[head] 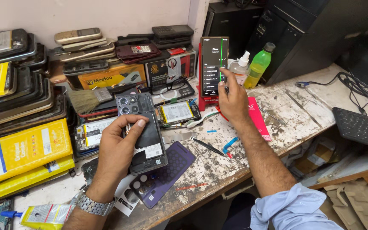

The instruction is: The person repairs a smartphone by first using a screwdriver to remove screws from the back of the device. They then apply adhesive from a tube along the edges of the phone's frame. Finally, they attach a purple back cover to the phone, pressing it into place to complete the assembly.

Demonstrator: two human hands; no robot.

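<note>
Scuffed and paint-stained, the wooden workbench [277, 115] fills my view, with stacks of old phones [86, 44] lined up against the pale wall and yellow boxes [22, 153] piled at the left edge.

I see my left hand [118, 147] closed around an opened dark phone [143, 132] with its back cover off, camera cluster at the top. The thumb lies across the dark inner plate and the fingers wrap behind the body, so the grip is snug, not spread. The phone is held up just above the bench, tilted slightly, over a purple back cover [167, 172] that lies flat on the wood. A metal watch [93, 206] sits on that wrist.

My right hand [233, 100] reaches forward to a second phone [214, 66] that stands upright on a red stand [207, 102], its screen lit with a green vertical line. The fingers are drawn together at the phone's lower right edge and touch it there; I cannot tell whether they actually pinch it or only rest against it.

Near that phone stand a small spray bottle [240, 70] and a green bottle [258, 66]. Black tweezers [207, 146] lie on the bench between my two hands, and a black keyboard [360, 127] sits well apart at the right.
</note>
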